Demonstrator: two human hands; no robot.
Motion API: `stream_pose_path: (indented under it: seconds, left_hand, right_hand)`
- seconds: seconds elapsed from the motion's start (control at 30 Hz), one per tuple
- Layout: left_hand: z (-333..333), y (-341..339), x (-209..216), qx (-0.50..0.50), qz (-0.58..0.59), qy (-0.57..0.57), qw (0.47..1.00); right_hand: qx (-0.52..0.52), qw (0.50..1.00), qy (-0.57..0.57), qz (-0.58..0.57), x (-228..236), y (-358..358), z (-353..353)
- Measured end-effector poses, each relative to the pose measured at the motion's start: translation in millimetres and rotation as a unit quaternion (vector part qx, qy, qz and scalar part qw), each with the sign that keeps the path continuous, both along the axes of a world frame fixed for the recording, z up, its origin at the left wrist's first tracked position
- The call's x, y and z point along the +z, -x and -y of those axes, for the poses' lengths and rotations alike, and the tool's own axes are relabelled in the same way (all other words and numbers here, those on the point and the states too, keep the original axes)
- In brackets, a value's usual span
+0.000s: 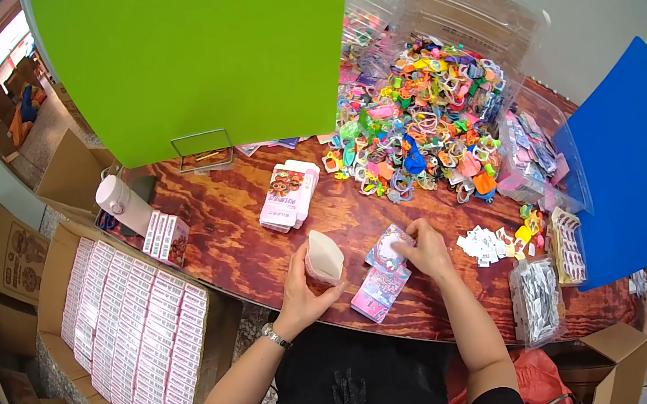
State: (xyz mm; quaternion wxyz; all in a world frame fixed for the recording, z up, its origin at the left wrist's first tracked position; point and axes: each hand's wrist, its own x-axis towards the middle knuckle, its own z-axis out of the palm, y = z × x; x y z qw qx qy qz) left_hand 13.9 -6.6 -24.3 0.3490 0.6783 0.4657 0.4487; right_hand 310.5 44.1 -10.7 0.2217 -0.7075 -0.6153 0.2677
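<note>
Taking the colourful pile of small toys (429, 118) as the landmark, the left hand (300, 292) is on its near-left side, in front of the person. This hand is half curled, with thumb and fingers around a small paper box (317, 259), whose wide mouth faces upward and to the right. The right hand (428, 250) is directly on the near side of the pile; its thumb and fingers are pinched together on the edge of a picture card (387, 249). This card overlaps a pink card pack (380, 293), which lies on the wooden table (216, 219) a little farther from the pile. To the left of the pile there is a stack of boxes (288, 195). In my judgement, the left fingers should press only lightly, so that the paper walls do not fold inward, and the right fingers should keep the card flat, without bending its corners.
</note>
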Motion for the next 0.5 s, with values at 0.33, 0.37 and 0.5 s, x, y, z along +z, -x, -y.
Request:
stream_pose_path:
  seconds: [0.33, 0.37, 0.5]
  left_hand:
    - [-4, -11, 3, 0.068, -0.032, -0.02, 0.997]
    - [-5, -11, 4, 0.068, -0.032, -0.021, 0.997]
    - [-4, -12, 13, 0.065, -0.034, 0.017, 0.997]
  right_hand:
    - [0.031, 0.885, -0.296, -0.359, 77, 65, 35]
    - [0.052, 0.904, -0.314, -0.284, 73, 67, 35]
    - [0.109, 0.904, -0.325, -0.256, 79, 78, 41]
